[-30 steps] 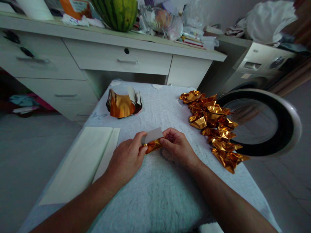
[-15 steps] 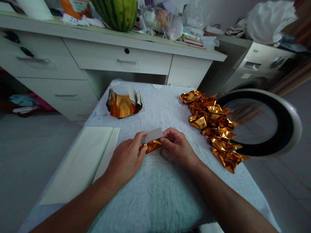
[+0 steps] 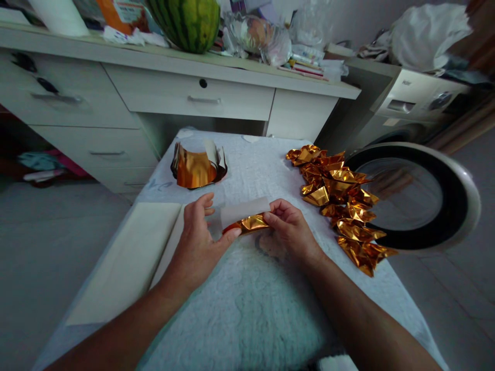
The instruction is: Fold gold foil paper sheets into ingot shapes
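At the middle of the table (image 3: 251, 314), I saw the right hand (image 3: 293, 228) pinching one end of the golden foil piece (image 3: 253, 223); the left hand (image 3: 198, 239) was spread wide, only its thumb touching it.

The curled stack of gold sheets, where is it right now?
In the head view, the curled stack of gold sheets stands on the far left part of the cloth-covered table, beyond the left hand and the flat white sheet.
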Action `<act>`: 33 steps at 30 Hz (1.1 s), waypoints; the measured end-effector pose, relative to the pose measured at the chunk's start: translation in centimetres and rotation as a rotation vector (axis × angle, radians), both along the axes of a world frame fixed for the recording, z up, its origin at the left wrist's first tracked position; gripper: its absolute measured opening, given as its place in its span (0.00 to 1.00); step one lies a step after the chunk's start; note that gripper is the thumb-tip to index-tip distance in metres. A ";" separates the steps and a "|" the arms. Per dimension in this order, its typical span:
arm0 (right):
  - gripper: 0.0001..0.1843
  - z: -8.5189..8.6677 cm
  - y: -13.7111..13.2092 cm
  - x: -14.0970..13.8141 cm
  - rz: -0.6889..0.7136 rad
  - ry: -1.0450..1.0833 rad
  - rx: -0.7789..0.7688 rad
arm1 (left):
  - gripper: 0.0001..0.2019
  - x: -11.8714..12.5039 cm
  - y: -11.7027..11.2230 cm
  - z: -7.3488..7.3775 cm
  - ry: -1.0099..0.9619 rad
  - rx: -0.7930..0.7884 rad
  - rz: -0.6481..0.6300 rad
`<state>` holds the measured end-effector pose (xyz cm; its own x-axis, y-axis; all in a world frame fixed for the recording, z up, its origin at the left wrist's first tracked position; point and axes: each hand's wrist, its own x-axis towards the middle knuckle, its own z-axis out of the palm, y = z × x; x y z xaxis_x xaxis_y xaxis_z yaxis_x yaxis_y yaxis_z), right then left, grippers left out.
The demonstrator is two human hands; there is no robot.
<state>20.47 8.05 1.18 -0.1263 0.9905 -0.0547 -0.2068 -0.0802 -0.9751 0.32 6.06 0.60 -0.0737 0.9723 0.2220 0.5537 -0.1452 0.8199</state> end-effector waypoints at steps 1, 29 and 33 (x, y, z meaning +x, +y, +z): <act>0.16 0.0 0.0 0.0 -0.005 0.013 0.008 | 0.40 0.0 0.1 -0.1 -0.075 -0.049 -0.001; 0.14 -0.3 -0.1 -0.1 -0.001 0.039 0.045 | 0.30 0.6 0.3 0.5 -0.565 -0.319 -0.196; 0.14 -0.1 -0.1 -0.1 -0.004 0.019 0.045 | 0.28 0.6 0.1 0.7 -0.561 -0.331 -0.204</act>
<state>20.35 7.90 1.11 -0.1228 0.9924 -0.0078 -0.2258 -0.0356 -0.9735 0.93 6.18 1.27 0.1013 0.9890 -0.1075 0.0197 0.1061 0.9942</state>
